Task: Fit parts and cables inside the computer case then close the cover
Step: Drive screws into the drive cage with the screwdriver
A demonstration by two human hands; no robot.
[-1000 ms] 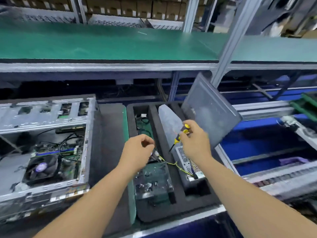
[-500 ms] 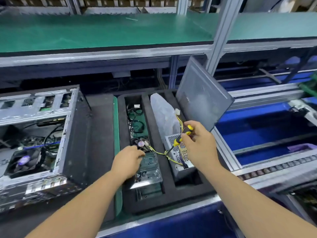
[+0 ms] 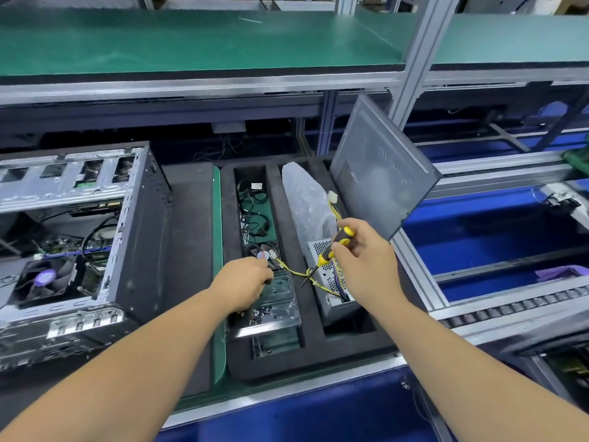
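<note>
The open computer case (image 3: 95,237) lies at the left, its motherboard and black fan (image 3: 44,279) showing. Its grey side cover (image 3: 382,173) leans upright at the back right of a black foam tray (image 3: 283,199). My right hand (image 3: 363,260) grips a yellow-and-black screwdriver (image 3: 331,250) above a perforated metal power supply (image 3: 331,275) with yellow cables (image 3: 296,272). My left hand (image 3: 245,282) reaches, fingers curled down, into a clear plastic screw box (image 3: 274,307) in the tray's middle slot; its fingertips are hidden.
Black cables (image 3: 255,212) and a small fan (image 3: 263,253) lie further back in the middle slot. A clear plastic bag (image 3: 306,199) stands behind the power supply. A green shelf (image 3: 191,43) runs overhead, held by an aluminium post (image 3: 414,65). Blue conveyor rails (image 3: 497,237) run at the right.
My left hand has dropped from above the tray down into the screw box. My right hand still holds the screwdriver in much the same place. The camera has tilted down and shifted.
</note>
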